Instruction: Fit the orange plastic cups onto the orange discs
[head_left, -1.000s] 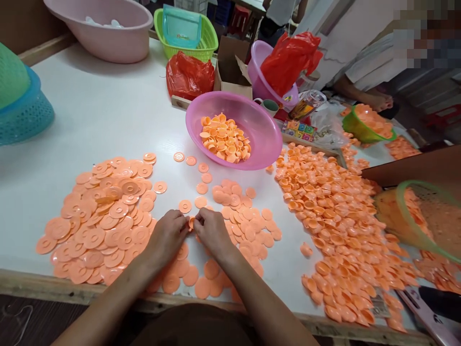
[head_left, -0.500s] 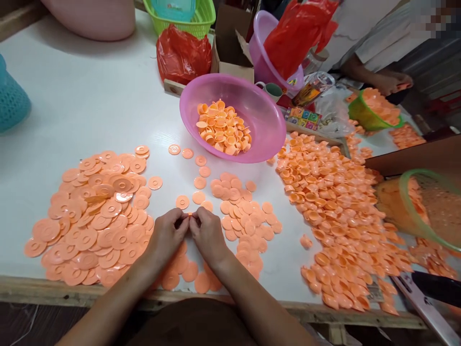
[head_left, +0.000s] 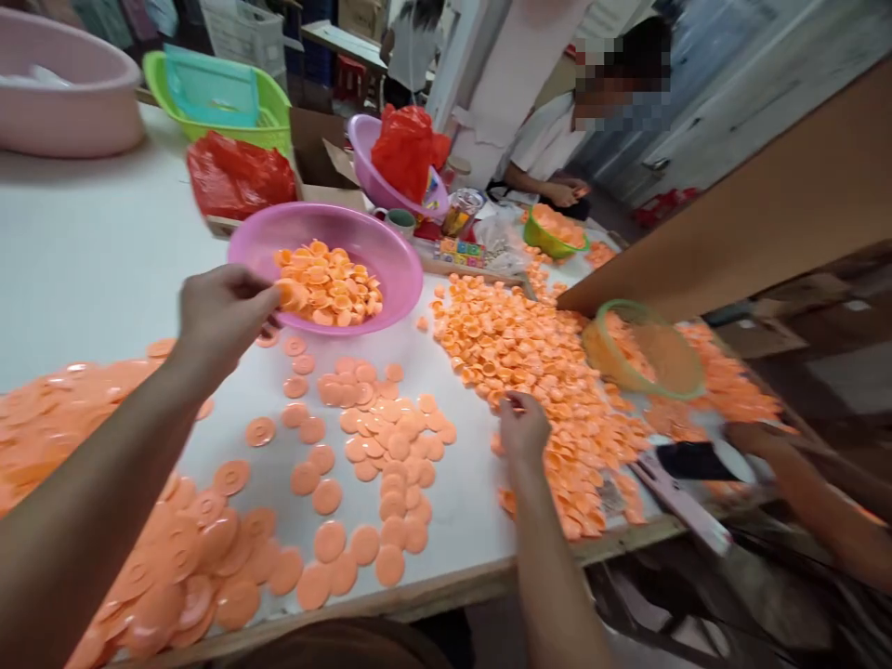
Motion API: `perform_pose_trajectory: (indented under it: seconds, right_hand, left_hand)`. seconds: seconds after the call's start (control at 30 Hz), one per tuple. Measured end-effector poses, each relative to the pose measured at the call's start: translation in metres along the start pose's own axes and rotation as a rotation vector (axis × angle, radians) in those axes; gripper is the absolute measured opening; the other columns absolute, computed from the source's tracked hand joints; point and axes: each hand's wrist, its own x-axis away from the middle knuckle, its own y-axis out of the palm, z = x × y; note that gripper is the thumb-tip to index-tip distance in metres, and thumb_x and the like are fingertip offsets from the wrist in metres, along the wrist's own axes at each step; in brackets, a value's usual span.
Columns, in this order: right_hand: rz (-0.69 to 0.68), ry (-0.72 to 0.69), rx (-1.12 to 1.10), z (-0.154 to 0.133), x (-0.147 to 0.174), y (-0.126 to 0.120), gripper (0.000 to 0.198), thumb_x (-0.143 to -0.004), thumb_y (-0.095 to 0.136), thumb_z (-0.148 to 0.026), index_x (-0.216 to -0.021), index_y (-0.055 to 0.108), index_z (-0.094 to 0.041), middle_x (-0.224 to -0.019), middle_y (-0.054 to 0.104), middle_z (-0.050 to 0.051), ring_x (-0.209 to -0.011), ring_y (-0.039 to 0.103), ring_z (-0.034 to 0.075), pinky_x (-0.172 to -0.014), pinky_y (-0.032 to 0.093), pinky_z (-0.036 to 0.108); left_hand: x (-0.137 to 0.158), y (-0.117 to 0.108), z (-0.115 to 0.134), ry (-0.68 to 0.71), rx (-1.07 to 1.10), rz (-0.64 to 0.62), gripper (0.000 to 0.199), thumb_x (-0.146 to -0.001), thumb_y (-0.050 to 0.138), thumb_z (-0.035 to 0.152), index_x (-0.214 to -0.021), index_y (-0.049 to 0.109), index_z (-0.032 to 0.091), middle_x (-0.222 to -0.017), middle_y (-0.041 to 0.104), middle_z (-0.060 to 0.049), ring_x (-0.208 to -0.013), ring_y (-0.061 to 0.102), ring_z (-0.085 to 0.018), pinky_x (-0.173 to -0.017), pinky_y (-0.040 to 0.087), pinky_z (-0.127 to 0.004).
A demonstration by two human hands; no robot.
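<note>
My left hand [head_left: 227, 311] is over the near left side of the pink bowl [head_left: 399, 279]. Between its fingers is an orange plastic piece [head_left: 293, 295], partly blurred; small orange cups with lids [head_left: 341, 288] lie heaped in that bowl. At the left edge of a broad pile of orange pointed cups [head_left: 557, 372], my right hand [head_left: 524, 429] has its fingertips pinched on what looks like one of the cups, mostly hidden by the fingers. Flat orange discs [head_left: 397, 446] are scattered between my arms. Larger ringed discs [head_left: 70, 418] pile up under my left forearm.
Behind the bowl stand a red plastic bag [head_left: 241, 177], a green basket [head_left: 279, 116], a mug [head_left: 400, 221] and a purple basin [head_left: 362, 153]. Right of the cups are a green-rimmed tub [head_left: 645, 348] and a cardboard sheet [head_left: 739, 195]. Co-workers sit at the back and far right.
My hands were together over the discs and have parted. The left went up to the bowl with a piece, the right across to the cup pile. The view has swung right.
</note>
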Motion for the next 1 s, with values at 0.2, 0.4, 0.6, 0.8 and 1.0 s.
perform_pose_trajectory:
  seconds: [0.2,0.4,0.6,0.8,1.0]
  right_hand:
    - [0.004,0.03,0.124,0.024,-0.029,0.01,0.026,-0.062,0.057,-0.037,-0.073,0.069,-0.016,-0.088,0.068,0.016,-0.084,0.059,0.032,-0.08,0.044,0.046]
    - [-0.112,0.081,-0.085,-0.012,-0.003,0.021,0.024,-0.065,0.059,-0.038,-0.078,0.065,-0.019,-0.066,0.065,0.006,-0.063,0.063,0.025,-0.066,0.05,0.039]
    - [-0.583,0.013,-0.487,-0.101,0.067,0.055,0.019,-0.071,0.064,-0.037,-0.077,0.064,-0.019,-0.065,0.065,0.001,-0.048,0.058,0.015,-0.047,0.045,0.026]
    - [-0.901,-0.249,-0.476,-0.183,0.121,0.113,0.009,-0.078,0.059,-0.024,-0.072,0.066,-0.02,-0.064,0.067,-0.001,-0.052,0.06,0.013,-0.052,0.046,0.023]
    - [-0.897,-0.436,-0.185,-0.22,0.141,0.163,0.015,-0.076,0.06,-0.012,-0.064,0.064,-0.019,-0.061,0.067,0.0,-0.059,0.061,0.014,-0.057,0.043,0.023]
  left_hand:
    - [-0.025,-0.009,-0.037,0.138,-0.386,-0.187,0.017,-0.081,0.06,0.025,-0.08,0.073,0.015,-0.063,0.068,-0.002,-0.056,0.066,-0.016,-0.053,0.053,-0.027]
    - [-0.004,0.009,-0.118,0.333,-0.724,-0.324,0.047,-0.081,0.051,0.006,-0.12,0.068,0.026,-0.133,0.061,-0.006,-0.113,0.061,-0.024,-0.089,0.052,-0.035]
    - [0.035,-0.019,-0.143,0.371,-0.865,-0.329,0.048,-0.08,0.043,-0.002,-0.116,0.068,0.019,-0.128,0.06,-0.014,-0.108,0.055,-0.029,-0.084,0.049,-0.041]
    - [0.1,-0.044,-0.171,0.406,-0.679,-0.304,0.042,-0.086,0.045,0.004,-0.117,0.066,0.023,-0.125,0.062,-0.01,-0.106,0.055,-0.025,-0.089,0.048,-0.039]
    - [0.079,-0.031,-0.164,0.067,-0.365,-0.175,0.02,-0.085,0.056,0.021,-0.097,0.071,0.019,-0.086,0.065,-0.005,-0.081,0.06,-0.02,-0.076,0.048,-0.033]
